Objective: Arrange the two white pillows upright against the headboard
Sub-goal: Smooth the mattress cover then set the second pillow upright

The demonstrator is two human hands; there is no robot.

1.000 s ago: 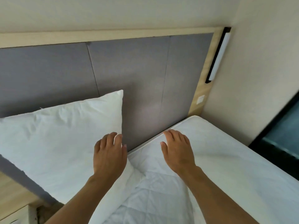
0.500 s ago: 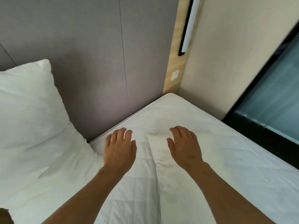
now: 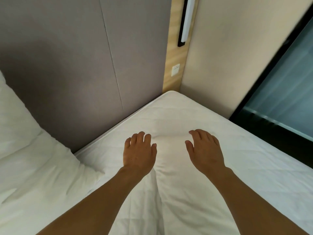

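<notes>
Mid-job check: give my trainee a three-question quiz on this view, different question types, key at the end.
1. True or false: the left hand grips the pillow.
2. The pillow leans on: A) headboard B) window C) beige wall.
3. Fill in: both hands are spread over the white ____.

Key:
1. False; both it and the right hand are open and hold nothing.
2. A.
3. Mattress.

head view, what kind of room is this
Most likely a bedroom, perhaps a hotel room. A quilted white mattress meets a padded grey headboard, a white pillow leans against it, and a slim wall lamp with a switch is fixed beside it.
</notes>
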